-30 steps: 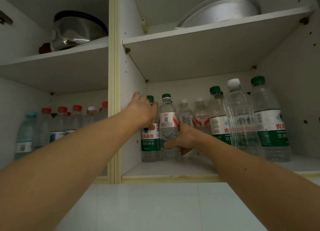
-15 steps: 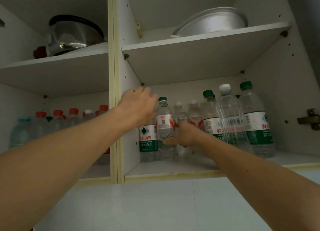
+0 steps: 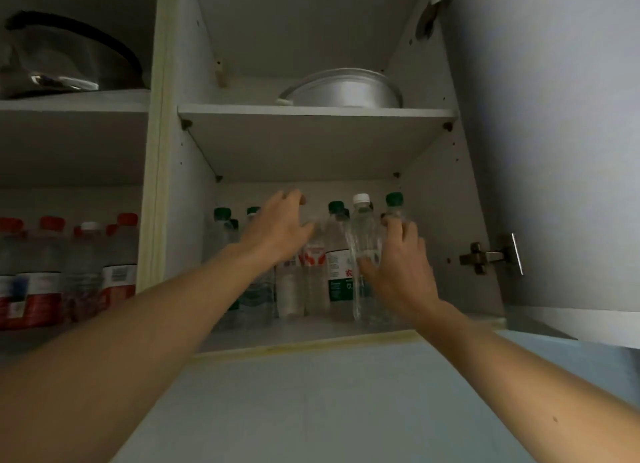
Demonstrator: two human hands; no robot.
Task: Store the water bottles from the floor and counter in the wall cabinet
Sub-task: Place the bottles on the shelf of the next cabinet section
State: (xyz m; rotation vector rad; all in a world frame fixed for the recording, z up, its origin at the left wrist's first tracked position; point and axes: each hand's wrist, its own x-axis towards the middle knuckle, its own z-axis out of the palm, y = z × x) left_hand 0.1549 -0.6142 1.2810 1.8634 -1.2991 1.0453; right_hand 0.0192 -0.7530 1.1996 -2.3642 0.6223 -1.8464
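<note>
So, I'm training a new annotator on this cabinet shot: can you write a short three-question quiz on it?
1. True or false: the white-capped bottle lies on its side.
2. Which shelf holds the metal basin: A upper right, B lower right, C lower left?
3. What cap colour dominates the left compartment's bottles?

Key: 1 false, it stands upright beside the right hand. 2 A. 3 red.

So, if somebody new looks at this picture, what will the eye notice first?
Probably the two bare arms reaching up into the wall cabinet: the left hand and right hand are among the water bottles on the lower right shelf. Next, the metal basin above and the red-capped bottles at left.
</note>
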